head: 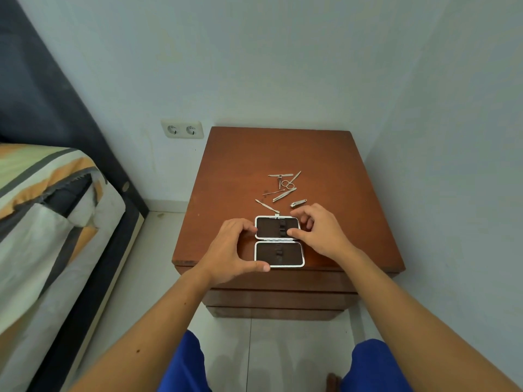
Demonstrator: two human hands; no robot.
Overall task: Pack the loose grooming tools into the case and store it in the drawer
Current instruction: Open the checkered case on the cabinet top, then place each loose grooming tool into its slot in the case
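Case (279, 241) is lying open flat at the near edge of the nightstand (325, 154), both lined halves facing up, elastic loops empty. Left hand (232, 250) is bracing its left side: thumb spread along the near corner, fingers curled against the far half, touching but not clamping. Loose tools are sitting just beyond the case: cuticle pusher (267, 206), tweezers (284, 194), small scissors (291, 181), nail clipper (298, 204). Right hand (317, 230) is hovering over the far half's right edge, fingers loosely spread, gripping nothing. My read: keep the left hand pinning the case, slide each tool under a loop tip-first.
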